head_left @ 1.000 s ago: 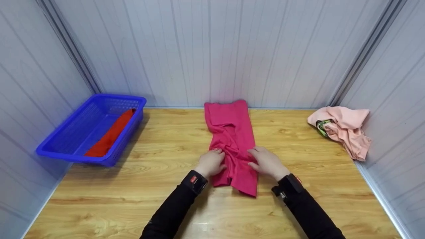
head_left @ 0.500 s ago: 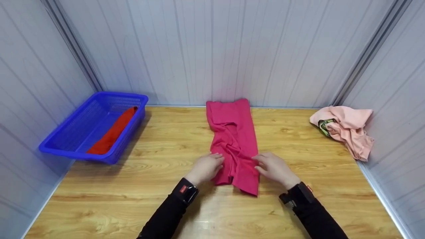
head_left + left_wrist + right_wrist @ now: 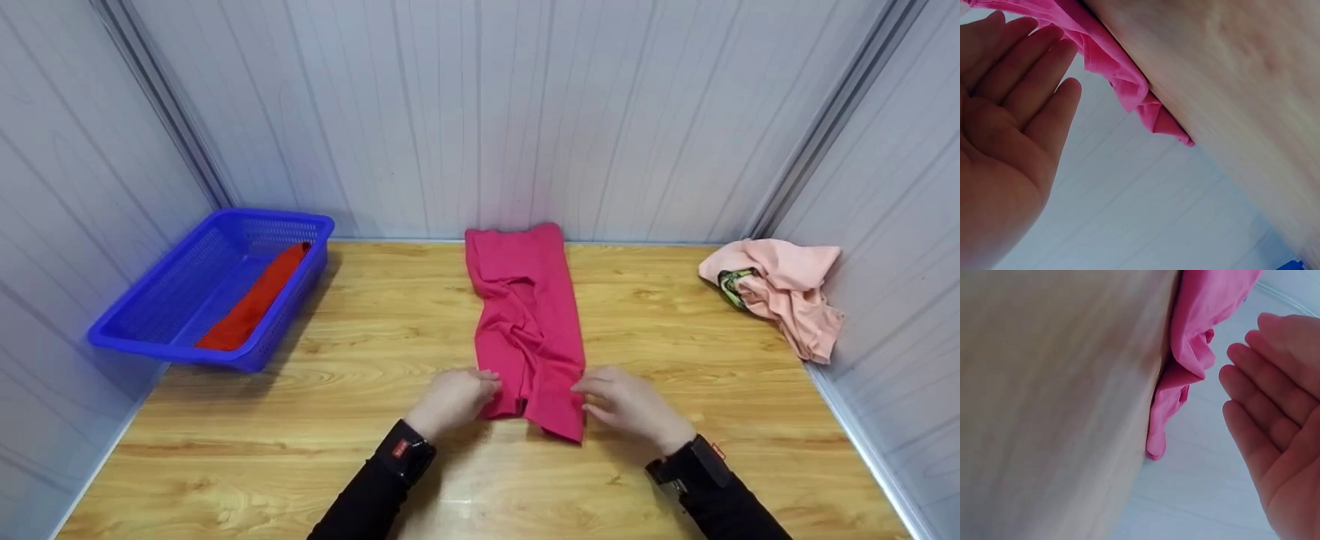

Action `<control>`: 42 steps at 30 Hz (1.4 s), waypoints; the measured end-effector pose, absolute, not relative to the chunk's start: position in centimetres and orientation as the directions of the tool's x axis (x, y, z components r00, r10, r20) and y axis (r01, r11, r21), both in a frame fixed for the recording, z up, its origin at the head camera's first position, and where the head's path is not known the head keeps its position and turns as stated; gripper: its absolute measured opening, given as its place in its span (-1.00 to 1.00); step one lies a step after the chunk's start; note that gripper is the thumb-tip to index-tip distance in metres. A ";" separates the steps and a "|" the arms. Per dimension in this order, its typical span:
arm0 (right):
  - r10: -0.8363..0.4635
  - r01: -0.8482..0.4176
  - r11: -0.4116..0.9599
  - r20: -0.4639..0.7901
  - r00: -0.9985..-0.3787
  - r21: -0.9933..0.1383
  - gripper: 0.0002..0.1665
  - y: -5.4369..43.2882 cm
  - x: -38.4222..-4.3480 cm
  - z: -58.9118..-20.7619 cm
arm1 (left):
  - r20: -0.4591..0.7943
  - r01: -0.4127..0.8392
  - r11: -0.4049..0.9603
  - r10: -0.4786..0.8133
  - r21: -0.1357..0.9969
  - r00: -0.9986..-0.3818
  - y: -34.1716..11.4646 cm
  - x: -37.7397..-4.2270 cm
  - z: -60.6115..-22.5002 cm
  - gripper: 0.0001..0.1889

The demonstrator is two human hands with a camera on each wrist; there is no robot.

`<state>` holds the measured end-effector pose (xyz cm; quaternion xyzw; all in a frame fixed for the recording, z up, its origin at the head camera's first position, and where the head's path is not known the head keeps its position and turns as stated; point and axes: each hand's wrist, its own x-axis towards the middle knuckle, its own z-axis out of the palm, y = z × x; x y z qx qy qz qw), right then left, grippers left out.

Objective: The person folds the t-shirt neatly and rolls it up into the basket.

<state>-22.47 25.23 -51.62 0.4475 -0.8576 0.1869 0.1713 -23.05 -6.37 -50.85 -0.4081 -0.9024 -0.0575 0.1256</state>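
Note:
A bright pink garment (image 3: 525, 322) lies lengthwise on the wooden table, its far end against the back wall. Creases bunch along its middle, and a short gap splits the near end into two flaps. At its near left edge is my left hand (image 3: 454, 401), fingertips over the cloth. My right hand (image 3: 634, 405) is opposite, fingertips right at the near right edge. In the left wrist view the left fingers (image 3: 1039, 84) are nearly straight beside the pink cloth. The right fingers (image 3: 1258, 388) look much the same in the right wrist view, with nothing held.
On the left stands a blue plastic basket (image 3: 142, 345) with a folded red cloth (image 3: 259, 300) inside. A crumpled light pink garment (image 3: 787, 270) with a green print lies at the far right by the wall. Pale panel walls (image 3: 420, 112) enclose the table (image 3: 360, 330) on three sides.
Both hands have drawn back along the pink garment toward its near end and spread slightly apart. The garment itself keeps nearly the same shape and place.

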 end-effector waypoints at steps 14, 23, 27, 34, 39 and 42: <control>-0.778 -0.859 0.472 0.365 -0.512 -0.198 -0.72 25.0 -21.1 -52.3 | 0.157 0.795 0.607 0.785 0.002 -0.599 -7.2 -22.6 -51.3 -0.78; -0.813 -0.859 0.481 0.277 -0.511 -0.173 -0.73 24.7 -21.1 -52.0 | 0.169 0.815 0.578 0.809 -0.044 -0.564 -7.4 -22.7 -51.5 -0.81; -0.816 -0.855 0.489 0.254 -0.519 -0.174 -0.71 24.5 -21.1 -52.0 | 0.169 0.813 0.580 0.807 -0.054 -0.565 -7.2 -22.6 -51.5 -0.87; -0.815 -0.847 0.517 0.229 -0.532 -0.124 -0.70 23.9 -21.3 -51.8 | 0.189 0.812 0.573 0.815 -0.112 -0.548 -7.0 -22.5 -51.4 -0.94; -0.806 -0.838 0.535 0.230 -0.545 -0.108 -0.76 23.5 -21.4 -51.7 | 0.194 0.806 0.578 0.811 -0.124 -0.551 -6.9 -22.6 -51.6 -0.95; -0.802 -0.839 0.535 0.250 -0.542 -0.100 -0.81 23.4 -21.5 -51.8 | 0.207 0.803 0.583 0.806 -0.119 -0.555 -6.8 -22.6 -51.7 -0.91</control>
